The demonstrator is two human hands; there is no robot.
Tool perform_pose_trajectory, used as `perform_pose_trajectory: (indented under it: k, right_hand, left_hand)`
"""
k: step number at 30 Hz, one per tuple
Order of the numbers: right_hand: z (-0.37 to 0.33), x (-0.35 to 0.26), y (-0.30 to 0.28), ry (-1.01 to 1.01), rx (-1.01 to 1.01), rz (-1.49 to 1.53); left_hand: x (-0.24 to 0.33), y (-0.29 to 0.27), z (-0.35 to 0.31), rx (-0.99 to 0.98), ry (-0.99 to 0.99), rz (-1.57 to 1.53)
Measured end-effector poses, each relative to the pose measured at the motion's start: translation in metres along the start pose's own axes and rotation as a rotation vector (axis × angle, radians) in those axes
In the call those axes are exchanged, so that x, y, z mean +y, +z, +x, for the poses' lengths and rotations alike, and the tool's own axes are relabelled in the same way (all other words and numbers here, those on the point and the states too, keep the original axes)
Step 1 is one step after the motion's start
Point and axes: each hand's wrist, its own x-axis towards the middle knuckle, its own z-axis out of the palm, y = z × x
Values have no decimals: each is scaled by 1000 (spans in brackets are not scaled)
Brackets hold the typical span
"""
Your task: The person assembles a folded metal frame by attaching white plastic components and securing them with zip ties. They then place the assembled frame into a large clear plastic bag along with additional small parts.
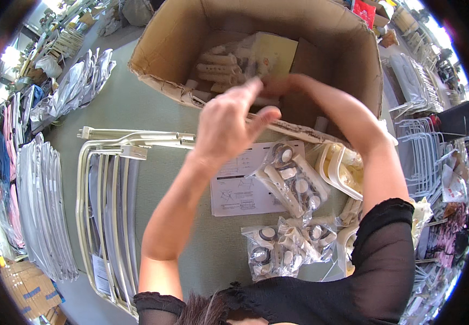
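A large cardboard box [337,59] stands at the far side of the table. My left hand [226,122] is over its near edge, thumb apart from the fingers and nothing in it, slightly blurred. My right arm reaches over the near side into the box. There my right hand [278,85] is dim and blurred, its fingers partly hidden, beside a yellowish sheet or booklet [277,51] and a clear plastic bag [240,53]. Cream-coloured tubular parts [218,69] lie to the left inside the box.
Nearer me lie printed instruction sheets [234,192] and clear bags of wheels and fittings [294,181], [286,252]. On the left are cream metal tube frames [85,200] and a stack of grey folded fabric panels [45,200]. White curved plastic parts [334,170] lie by my right arm.
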Motion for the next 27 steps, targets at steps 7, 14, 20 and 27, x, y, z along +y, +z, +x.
perform_pose_trajectory:
  k: [7,14,20,27]
  right_hand:
    - [-86,-131,-32,-546,405,156]
    - [-127,-91,-45,-373,75,697]
    - [-112,-103,2,-211,-151,1069]
    - [-115,-152,39,-337,335,832]
  left_hand:
    - [-11,-44,15,-78,-393,-507]
    - [-13,-13,-25,92,-485,-688]
    - [6,-9,-36,26,-371,-7]
    - [18,-11,-28,48,-160,-59]
